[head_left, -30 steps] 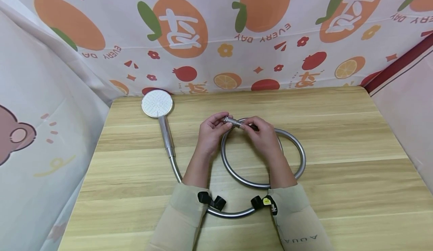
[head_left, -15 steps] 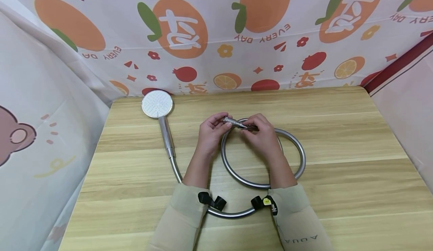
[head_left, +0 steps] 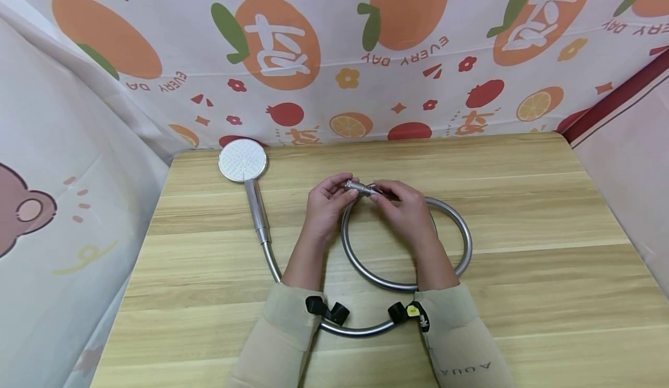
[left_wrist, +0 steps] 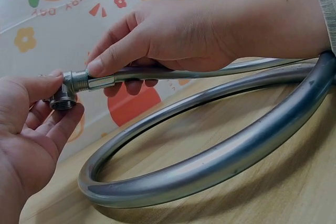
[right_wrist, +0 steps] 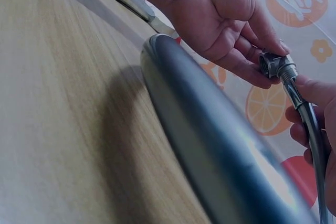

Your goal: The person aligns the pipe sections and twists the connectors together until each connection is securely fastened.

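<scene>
My left hand (head_left: 325, 205) pinches a small threaded metal pipe fitting (left_wrist: 64, 97) between thumb and fingers. The round open mouth of the fitting points down in the left wrist view. My right hand (head_left: 407, 211) grips the end of a silver shower hose (head_left: 351, 254), its thumb on the smooth metal hose nut (left_wrist: 101, 82). That nut sits right at the fitting's threaded side, in line with it, and some thread shows between them. In the right wrist view, both the fitting (right_wrist: 273, 65) and the hose nut (right_wrist: 293, 93) appear between the two hands.
A round shower head (head_left: 243, 160) lies face up on the wooden table (head_left: 522, 214) at the back left, its handle (head_left: 256, 208) joined to the hose. Loops of hose lie under and around my forearms. A fruit-printed cloth (head_left: 334, 39) hangs behind the table.
The right fingers slid back along the hose end half a second ago and have returned forward to the nut. The left hand keeps its hold on the fitting.
</scene>
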Demonstrator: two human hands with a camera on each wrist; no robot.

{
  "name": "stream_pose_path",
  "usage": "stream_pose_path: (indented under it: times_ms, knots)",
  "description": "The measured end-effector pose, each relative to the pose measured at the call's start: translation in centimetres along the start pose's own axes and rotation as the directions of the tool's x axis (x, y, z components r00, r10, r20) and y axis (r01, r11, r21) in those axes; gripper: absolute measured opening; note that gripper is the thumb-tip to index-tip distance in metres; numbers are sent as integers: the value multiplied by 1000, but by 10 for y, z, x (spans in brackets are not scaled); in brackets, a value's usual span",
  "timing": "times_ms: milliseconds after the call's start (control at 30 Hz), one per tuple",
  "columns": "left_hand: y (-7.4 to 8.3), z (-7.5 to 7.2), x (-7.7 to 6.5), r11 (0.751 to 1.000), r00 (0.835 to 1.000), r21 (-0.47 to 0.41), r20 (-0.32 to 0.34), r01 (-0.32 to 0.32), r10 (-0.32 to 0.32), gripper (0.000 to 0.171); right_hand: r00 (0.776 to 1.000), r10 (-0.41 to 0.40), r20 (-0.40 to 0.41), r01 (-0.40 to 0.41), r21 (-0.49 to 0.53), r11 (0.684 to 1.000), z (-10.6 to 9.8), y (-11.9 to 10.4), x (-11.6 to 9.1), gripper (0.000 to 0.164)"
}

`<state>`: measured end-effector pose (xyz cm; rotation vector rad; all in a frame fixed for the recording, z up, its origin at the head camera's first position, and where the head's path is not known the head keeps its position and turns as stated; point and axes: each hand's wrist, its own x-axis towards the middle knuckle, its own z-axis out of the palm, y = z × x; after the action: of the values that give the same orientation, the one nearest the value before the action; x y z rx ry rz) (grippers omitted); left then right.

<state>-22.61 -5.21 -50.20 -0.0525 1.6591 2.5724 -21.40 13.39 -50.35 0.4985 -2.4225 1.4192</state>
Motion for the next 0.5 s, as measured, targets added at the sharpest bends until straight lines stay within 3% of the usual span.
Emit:
stream_pose_path:
  times_ms: [200, 500]
  knots:
    - [1, 2, 0, 1000, 1000, 2, 7, -3, 3, 36, 998, 58, 5, -58, 9, 998, -1, -1, -1, 22]
    - [0, 1, 0, 1000, 1000, -1, 5, 0, 0, 35, 999, 44, 18, -45, 42, 998, 0, 0, 0, 27]
